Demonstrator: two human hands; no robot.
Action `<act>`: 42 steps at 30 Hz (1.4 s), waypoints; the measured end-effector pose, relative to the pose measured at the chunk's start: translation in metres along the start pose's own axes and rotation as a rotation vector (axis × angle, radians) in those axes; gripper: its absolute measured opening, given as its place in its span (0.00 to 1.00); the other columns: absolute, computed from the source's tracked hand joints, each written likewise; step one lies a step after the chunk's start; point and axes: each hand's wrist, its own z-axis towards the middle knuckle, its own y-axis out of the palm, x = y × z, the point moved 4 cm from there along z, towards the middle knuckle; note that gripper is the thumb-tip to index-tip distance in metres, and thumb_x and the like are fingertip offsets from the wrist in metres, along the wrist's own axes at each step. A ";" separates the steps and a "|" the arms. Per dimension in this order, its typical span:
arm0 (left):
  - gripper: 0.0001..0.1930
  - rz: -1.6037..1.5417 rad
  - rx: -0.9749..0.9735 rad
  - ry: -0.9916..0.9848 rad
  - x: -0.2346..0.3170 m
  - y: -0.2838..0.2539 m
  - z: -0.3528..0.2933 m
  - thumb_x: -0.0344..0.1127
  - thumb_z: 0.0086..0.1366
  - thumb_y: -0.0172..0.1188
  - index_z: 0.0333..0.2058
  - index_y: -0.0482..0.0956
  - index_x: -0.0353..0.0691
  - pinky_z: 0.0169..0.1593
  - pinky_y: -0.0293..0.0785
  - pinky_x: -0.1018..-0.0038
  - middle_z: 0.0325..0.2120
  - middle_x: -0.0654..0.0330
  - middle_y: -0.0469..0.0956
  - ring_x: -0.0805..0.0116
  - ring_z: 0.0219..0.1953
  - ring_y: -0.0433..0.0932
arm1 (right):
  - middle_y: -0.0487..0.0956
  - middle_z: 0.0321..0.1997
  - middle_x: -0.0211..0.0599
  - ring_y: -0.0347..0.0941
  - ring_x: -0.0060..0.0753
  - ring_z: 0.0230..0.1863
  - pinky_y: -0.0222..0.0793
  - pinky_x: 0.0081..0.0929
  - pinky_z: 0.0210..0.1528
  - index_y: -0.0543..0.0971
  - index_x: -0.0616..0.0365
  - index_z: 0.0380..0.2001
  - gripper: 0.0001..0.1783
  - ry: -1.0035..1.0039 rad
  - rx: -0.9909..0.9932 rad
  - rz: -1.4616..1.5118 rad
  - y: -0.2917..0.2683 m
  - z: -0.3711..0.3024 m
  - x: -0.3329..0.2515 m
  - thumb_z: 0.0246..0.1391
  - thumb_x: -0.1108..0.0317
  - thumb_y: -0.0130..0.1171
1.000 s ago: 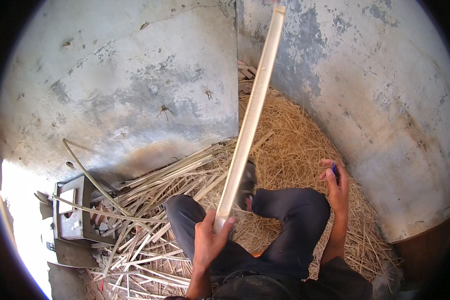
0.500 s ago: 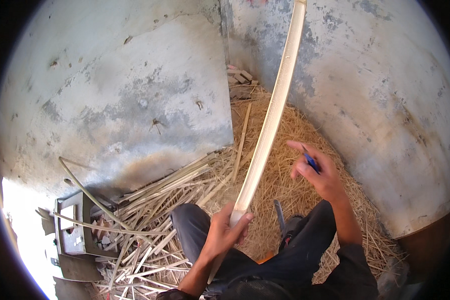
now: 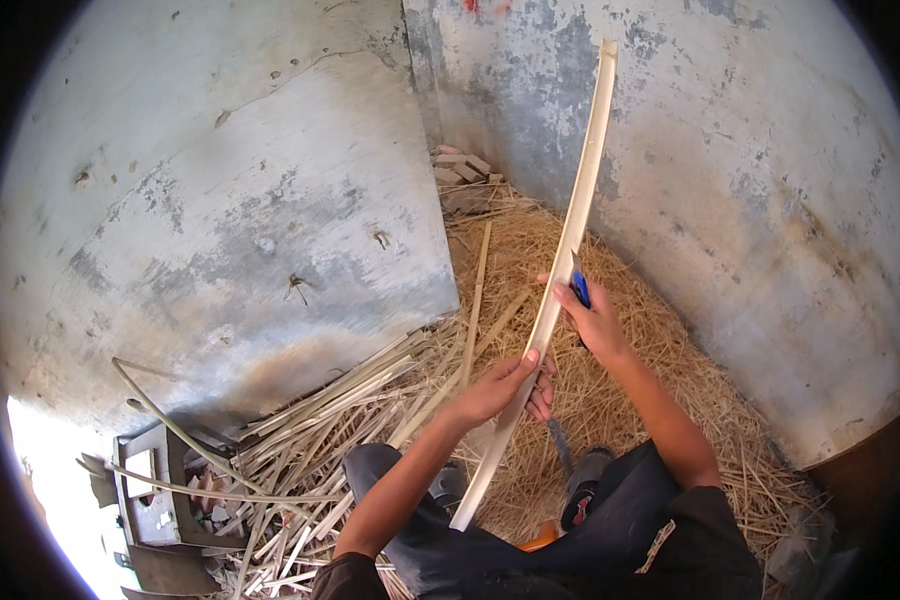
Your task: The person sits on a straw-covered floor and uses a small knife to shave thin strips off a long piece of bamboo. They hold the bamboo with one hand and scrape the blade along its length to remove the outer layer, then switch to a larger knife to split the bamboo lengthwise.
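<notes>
A long, pale split bamboo strip (image 3: 577,215) slants up in front of me, its hollow inner face showing. My left hand (image 3: 510,385) is closed around its lower middle, thumb on top and fingers curled beneath. Farther up, my right hand (image 3: 592,312) also grips the strip, its thumb pressed on the near edge. That same hand holds a small blue-handled knife (image 3: 580,288), with the blade pointing up beside the strip. The strip's lower end rests by my left thigh, and its far end stands free before the wall.
Straw-like shavings (image 3: 610,400) cover the floor ahead. Split strips (image 3: 320,420) lie heaped at left, beside a grey metal box (image 3: 155,490). A flat metal blade (image 3: 560,447) stands between my feet. Walls (image 3: 270,200) close in on both sides, with bricks (image 3: 465,167) at the corner.
My left hand has moved up the strip, which has come lower and nearer. My right hand, knife still in it, has moved left from the open air onto the strip.
</notes>
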 end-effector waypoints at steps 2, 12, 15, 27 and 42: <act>0.28 -0.056 -0.052 0.007 -0.008 0.001 0.010 0.60 0.81 0.30 0.48 0.69 0.40 0.28 0.76 0.74 0.26 0.62 0.72 0.72 0.21 0.75 | 0.70 0.23 0.17 0.61 0.13 0.24 0.56 0.21 0.28 0.83 0.61 0.55 0.25 -0.010 0.048 0.003 -0.007 0.002 0.010 0.70 0.51 0.57; 0.35 -0.274 0.173 0.015 -0.053 -0.015 0.046 0.68 0.78 0.22 0.46 0.68 0.42 0.22 0.54 0.81 0.22 0.70 0.58 0.80 0.17 0.54 | 0.85 0.48 0.37 0.78 0.22 0.45 0.73 0.23 0.47 0.79 0.63 0.59 0.22 0.159 -0.019 0.188 -0.018 -0.004 0.044 0.64 0.67 0.63; 0.36 -0.300 0.201 0.015 -0.045 -0.011 0.034 0.69 0.77 0.21 0.46 0.68 0.42 0.22 0.52 0.81 0.21 0.70 0.57 0.80 0.17 0.53 | 0.85 0.49 0.38 0.77 0.24 0.53 0.73 0.24 0.54 0.78 0.63 0.60 0.22 0.102 -0.053 0.126 -0.016 -0.029 0.021 0.64 0.69 0.62; 0.33 -0.289 0.093 0.046 -0.014 0.045 -0.017 0.64 0.79 0.22 0.45 0.69 0.42 0.21 0.53 0.81 0.20 0.68 0.57 0.78 0.16 0.53 | 0.84 0.38 0.32 0.78 0.17 0.40 0.73 0.21 0.43 0.81 0.68 0.50 0.16 0.121 -0.130 0.039 -0.004 -0.069 0.002 0.63 0.69 0.65; 0.27 -0.131 0.125 -0.035 0.010 0.087 -0.071 0.59 0.79 0.41 0.43 0.72 0.37 0.16 0.67 0.77 0.14 0.67 0.64 0.73 0.12 0.69 | 0.84 0.52 0.51 0.81 0.31 0.52 0.78 0.24 0.49 0.69 0.65 0.62 0.29 0.145 -0.168 0.552 0.004 -0.114 -0.010 0.64 0.63 0.65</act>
